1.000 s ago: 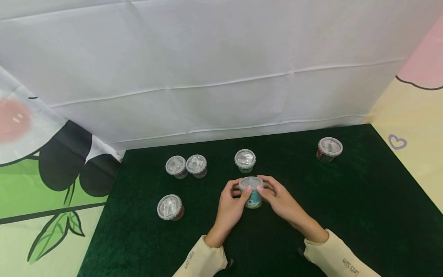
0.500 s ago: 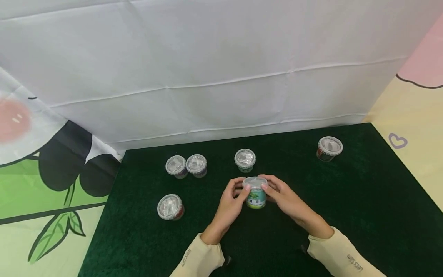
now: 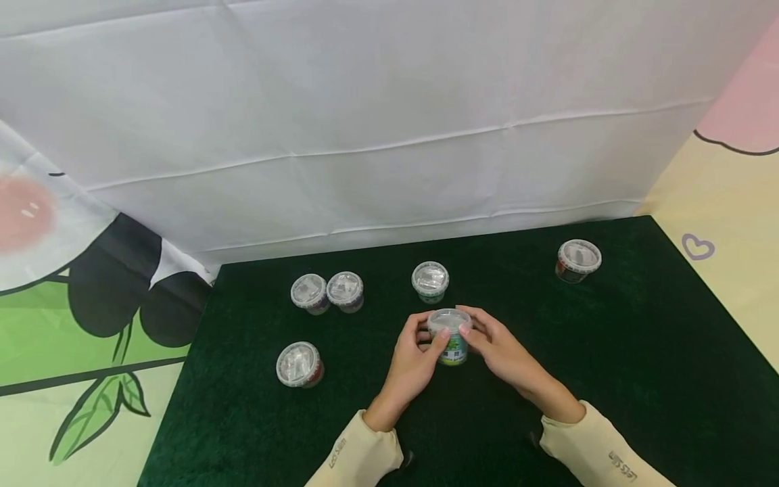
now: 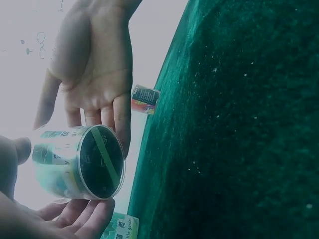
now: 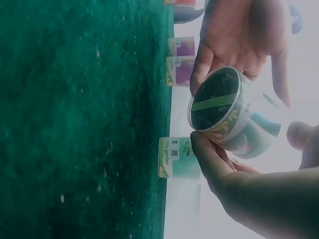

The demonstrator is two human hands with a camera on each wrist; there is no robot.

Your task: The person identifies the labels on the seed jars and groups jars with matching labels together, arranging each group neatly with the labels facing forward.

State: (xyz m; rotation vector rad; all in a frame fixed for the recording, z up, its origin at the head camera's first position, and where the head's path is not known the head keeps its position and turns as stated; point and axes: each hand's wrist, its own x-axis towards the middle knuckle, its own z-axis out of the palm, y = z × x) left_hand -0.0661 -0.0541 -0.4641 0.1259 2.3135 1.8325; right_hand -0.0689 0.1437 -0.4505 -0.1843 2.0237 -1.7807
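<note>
A small lidded plastic tub with a teal and green printed label is held off the table, between both hands. The left hand grips its left side, thumb on the front near the lid. On the right side the right hand holds it, thumb also near the rim. In the left wrist view the tub shows its dark round base with a green stripe. The right wrist view has the tub tilted. Just behind the hands stands another green-labelled tub with a clear lid.
Two purple-labelled tubs stand side by side at the back left of the table, the left tub touching its neighbour. A red-labelled tub sits nearer at left. Another tub is at the far right. Dark green cloth covers the table.
Both hands have shifted slightly right with the tub. It has turned between the fingers, so that a different part of its label faces the head camera. The other tubs have stayed put.
</note>
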